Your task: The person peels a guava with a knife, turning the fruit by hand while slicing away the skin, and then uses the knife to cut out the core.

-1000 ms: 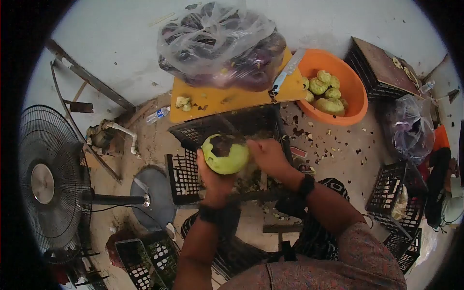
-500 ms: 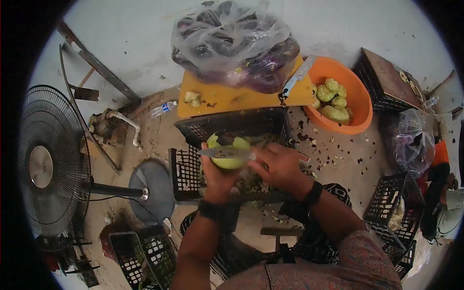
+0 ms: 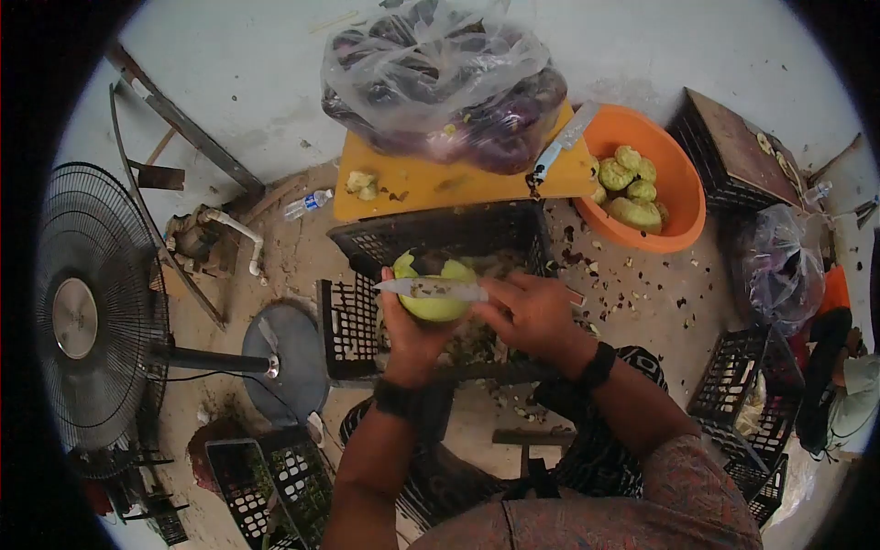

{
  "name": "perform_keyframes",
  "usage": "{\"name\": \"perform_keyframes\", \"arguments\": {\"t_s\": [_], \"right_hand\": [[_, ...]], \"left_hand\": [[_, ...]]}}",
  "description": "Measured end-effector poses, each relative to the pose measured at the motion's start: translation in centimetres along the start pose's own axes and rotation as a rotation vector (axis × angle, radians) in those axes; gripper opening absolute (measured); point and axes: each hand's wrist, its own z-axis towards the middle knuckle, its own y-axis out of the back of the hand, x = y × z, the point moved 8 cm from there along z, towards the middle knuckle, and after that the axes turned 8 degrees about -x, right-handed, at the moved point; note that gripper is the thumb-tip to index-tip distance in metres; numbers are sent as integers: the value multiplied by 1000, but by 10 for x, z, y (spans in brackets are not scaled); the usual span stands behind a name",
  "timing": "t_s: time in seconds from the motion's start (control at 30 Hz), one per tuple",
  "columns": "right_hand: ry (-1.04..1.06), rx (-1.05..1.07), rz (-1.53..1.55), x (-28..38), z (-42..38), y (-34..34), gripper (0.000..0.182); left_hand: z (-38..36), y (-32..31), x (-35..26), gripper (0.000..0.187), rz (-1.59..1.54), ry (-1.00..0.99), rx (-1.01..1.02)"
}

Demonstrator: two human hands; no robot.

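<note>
The green fruit (image 3: 431, 291) is cupped from below in the left hand (image 3: 408, 335), the fingers wrapped closed around its underside, above a black crate (image 3: 440, 240). A knife (image 3: 431, 289) is gripped in the right hand (image 3: 532, 316), closed on the handle, and its blade is laid flat across the fruit, tip pointing left.

For a clean cut, the blade is best drawn in shallow, even strokes, and the fruit is best turned by the holding hand, not forced by the knife. The left thumb and fingertips are best kept below the line of the edge.

The fruit sits just left of the right hand, touching the blade, and rests directly in the left palm.
</note>
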Motion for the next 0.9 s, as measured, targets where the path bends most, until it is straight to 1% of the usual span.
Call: {"name": "perform_keyframes", "arguments": {"t_s": [0.23,0.33,0.43,0.5,0.6,0.73,0.8,0.83,0.9], "right_hand": [[14,27,-11,1,1,1,22],[16,15,-16,1,2,2,22],[-10,20,-38,-2,1,-3,25],[-13,15,-11,-5,0,-6,25],[-24,13,1,-5,1,-6,26],[-30,23,2,-6,0,-7,26],[-35,44,2,-6,1,-6,26],[-36,69,5,-6,1,-7,26],[-29,69,-5,-6,1,-5,27]], "left_hand": [[4,1,0,73,-9,-1,47],[5,1,6,72,-34,59,50],[3,1,6,70,-1,36,46],[2,-6,5,67,-14,19,143],[9,-1,8,64,-21,3,103],[10,-1,7,65,41,-2,142],[9,0,6,69,39,18,81],[7,-3,6,69,40,17,82],[5,0,4,72,67,-4,-19]]}}
